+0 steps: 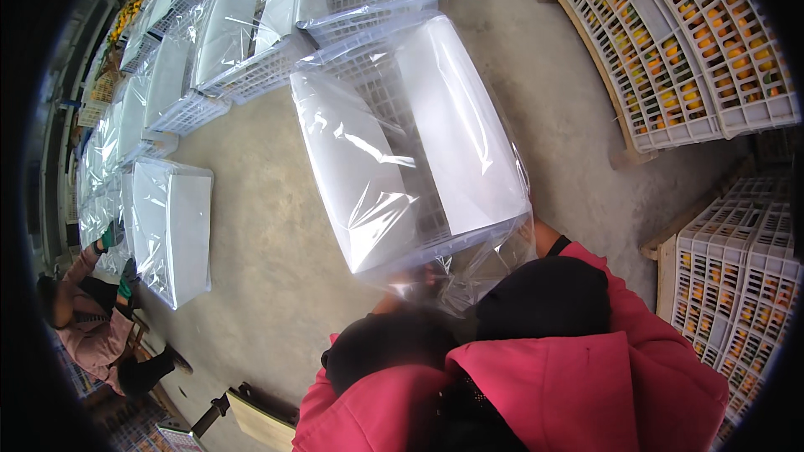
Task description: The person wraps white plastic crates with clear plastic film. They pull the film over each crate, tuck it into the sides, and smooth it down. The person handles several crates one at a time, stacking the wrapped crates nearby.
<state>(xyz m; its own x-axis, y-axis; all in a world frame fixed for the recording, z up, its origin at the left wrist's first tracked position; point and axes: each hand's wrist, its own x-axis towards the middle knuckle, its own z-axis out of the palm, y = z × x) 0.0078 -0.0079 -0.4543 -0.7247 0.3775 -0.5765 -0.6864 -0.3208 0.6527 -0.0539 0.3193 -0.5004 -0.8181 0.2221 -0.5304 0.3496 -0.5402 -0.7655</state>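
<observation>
In front of my knees stands a plastic crate (444, 244), its inside lined with white paper sheets (465, 130) folded over both long sides. Clear plastic film (490, 272) covers it and hangs in crumpled folds at the near end. My left hand (423, 276) is at the near edge, seen blurred through the film, its fingers hard to make out. By the near right corner is my right hand (544, 236), touching or close to the film; my knee and the film hide its fingers. Between the paper flaps the crate's lattice shows.
More film-covered, paper-lined crates (243, 67) run along the left and far side. At right, crates of orange fruit (670, 50) sit on a wooden pallet (578, 21), with another stack (729, 268) nearer. A person (92, 318) in green gloves sits at left beside a lined crate (172, 230).
</observation>
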